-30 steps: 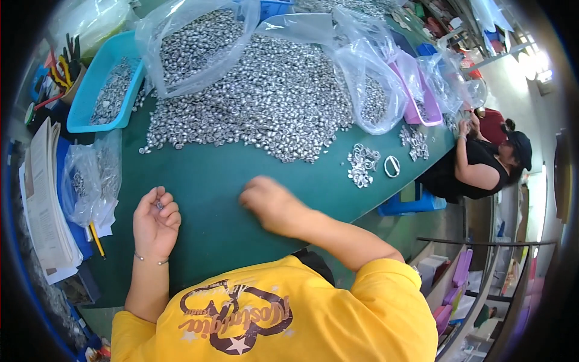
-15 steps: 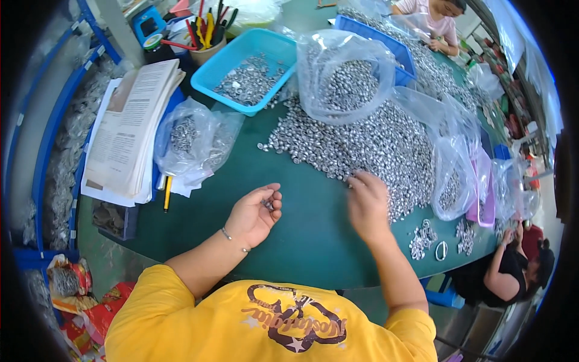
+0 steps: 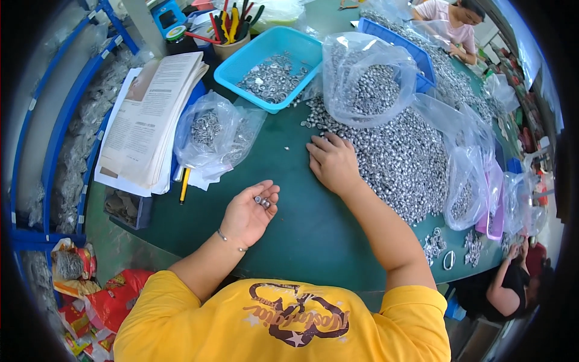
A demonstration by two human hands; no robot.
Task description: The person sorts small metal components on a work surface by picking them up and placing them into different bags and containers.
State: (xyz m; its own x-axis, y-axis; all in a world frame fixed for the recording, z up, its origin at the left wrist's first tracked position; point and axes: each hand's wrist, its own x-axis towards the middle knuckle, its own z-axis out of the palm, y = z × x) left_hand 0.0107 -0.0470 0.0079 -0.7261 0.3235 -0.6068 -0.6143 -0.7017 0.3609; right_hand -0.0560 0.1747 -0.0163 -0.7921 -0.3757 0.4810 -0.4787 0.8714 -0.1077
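A broad heap of small, shiny silver metal pieces (image 3: 401,163) covers the green table in front of me. My right hand (image 3: 333,163) rests palm down at its left edge, fingers spread and fingertips among the pieces; anything under them is hidden. Closer to me, my left hand (image 3: 250,211) is turned palm up and half curled, cradling a few silver metal pieces (image 3: 262,202). One loose metal piece (image 3: 286,148) lies apart on the table, left of my right fingers. Behind the heap, a clear plastic bag (image 3: 338,102) gapes open with more pieces inside.
A turquoise basket (image 3: 224,75) holds more metal parts. Left are stacked papers (image 3: 145,120), a bagged batch (image 3: 202,157) and a yellow pen (image 3: 185,186). A blue bin (image 3: 428,72) and pink tray (image 3: 496,202) stand right. Two other people (image 3: 461,30) sit nearby.
My right hand has swung left and away from me, from the heap's near side to its left edge. My left fingers have loosened, showing the pieces more. The whole view has shifted slightly.
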